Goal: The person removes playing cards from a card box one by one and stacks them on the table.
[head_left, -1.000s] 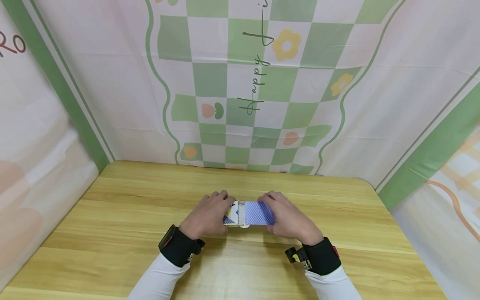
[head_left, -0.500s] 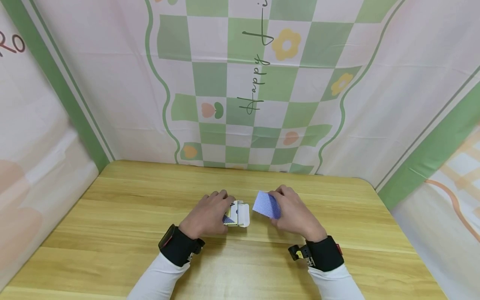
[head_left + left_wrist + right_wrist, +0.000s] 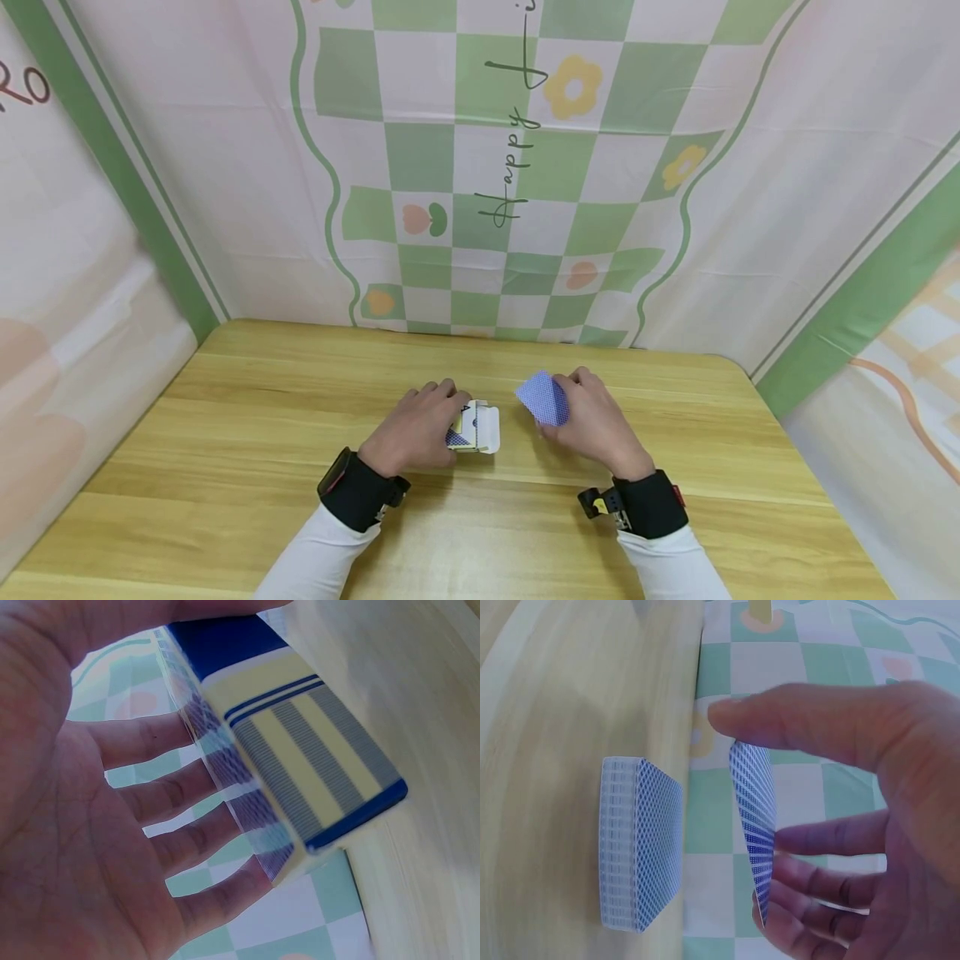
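My left hand (image 3: pixel 411 425) grips a small playing-card box (image 3: pixel 467 432) from above, thumb on the near side and fingers on the far side. The box's white end flap stands open toward the right; its yellow-and-blue striped end (image 3: pixel 307 757) shows in the left wrist view. My right hand (image 3: pixel 596 425) holds blue-patterned playing cards (image 3: pixel 538 398), tilted, right of the box and apart from it. In the right wrist view, thumb and fingertips pinch the cards (image 3: pixel 754 817) at opposite edges. A thick block (image 3: pixel 641 844) with the same blue lattice appears beside them, away from the fingers.
Under both hands is a light wooden table (image 3: pixel 285 392) with rounded far corners. A printed curtain (image 3: pixel 480 275) hangs close behind its far edge, with more fabric (image 3: pixel 97 250) on the left. Black bands with small cameras sit on both wrists.
My right hand has drawn the cards away from the box's open end, rightward and slightly toward the far edge, and tilted them. The flap is now uncovered. My left hand has stayed put.
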